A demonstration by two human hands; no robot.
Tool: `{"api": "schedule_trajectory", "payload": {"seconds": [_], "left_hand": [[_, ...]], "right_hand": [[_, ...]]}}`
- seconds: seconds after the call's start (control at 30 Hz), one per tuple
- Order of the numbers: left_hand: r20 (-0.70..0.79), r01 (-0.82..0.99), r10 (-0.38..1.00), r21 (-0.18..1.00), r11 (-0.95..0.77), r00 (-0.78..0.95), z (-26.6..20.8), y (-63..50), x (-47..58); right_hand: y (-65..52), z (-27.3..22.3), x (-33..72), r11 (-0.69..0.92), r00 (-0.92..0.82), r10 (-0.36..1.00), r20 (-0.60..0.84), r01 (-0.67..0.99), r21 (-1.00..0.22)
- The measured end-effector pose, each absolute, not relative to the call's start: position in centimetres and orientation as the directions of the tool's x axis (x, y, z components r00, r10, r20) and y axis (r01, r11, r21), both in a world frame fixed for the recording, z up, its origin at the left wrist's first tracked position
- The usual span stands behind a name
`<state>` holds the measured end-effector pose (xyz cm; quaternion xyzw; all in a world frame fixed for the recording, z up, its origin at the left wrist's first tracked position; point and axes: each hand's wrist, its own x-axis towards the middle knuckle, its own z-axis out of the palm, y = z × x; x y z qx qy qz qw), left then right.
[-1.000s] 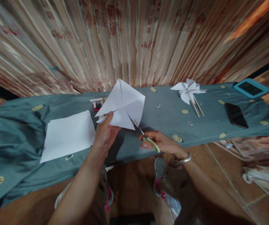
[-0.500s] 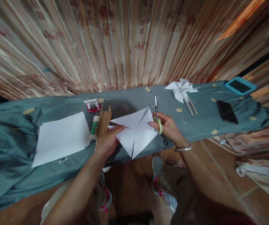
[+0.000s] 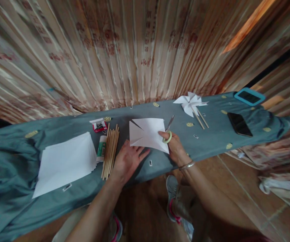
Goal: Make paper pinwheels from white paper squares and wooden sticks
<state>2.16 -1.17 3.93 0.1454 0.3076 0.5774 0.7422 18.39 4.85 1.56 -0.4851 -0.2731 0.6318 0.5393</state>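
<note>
Pinching the white sheet [image 3: 151,131] at its four o'clock corner, your right hand [image 3: 175,145] is also carrying the scissors [image 3: 170,123], whose blades are pointing toward one o'clock; your thumb is lying over the paper, while the fingers behind it are hiding, so you cannot be seen gripping from underneath. Your left hand [image 3: 128,160] is opening palm up with fingers spread, gripping nothing, at seven o'clock from the sheet; whether its fingertips are touching the near edge is hard to tell. The sheet is hanging above the cloth [image 3: 212,141], showing a clear slit at ten o'clock and a fainter one at eight; your right hand is covering that corner's detail. From the sheet, wooden sticks [image 3: 111,151] and a green-and-white tube [image 3: 101,148] are lying toward eight o'clock, with a paper stack [image 3: 66,161] beyond. Toward nine, a red box [image 3: 99,125] is standing open, its dark contents too small to identify. Toward two, folded pinwheels [image 3: 189,102] are overlapping, making their number unclear.
</note>
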Motion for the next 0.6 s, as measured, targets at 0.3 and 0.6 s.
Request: {"api": "schedule_trajectory", "payload": {"seconds": [0.3,0.6], "left_hand": [[-0.323,-0.771,0.942,0.621,0.137,-0.093,3.6,-0.2,3.6],[-0.335,-0.73,0.865,0.681,-0.051,-0.373,4.0,2.5,-0.7]], "right_hand": [[5.1,1.9,16.1,-0.2,-0.007,0.978,-0.208,-0.308,-0.93],[3.9,1.5,16.5,-0.22,-0.386,0.899,-0.207,0.012,-0.976]]}}
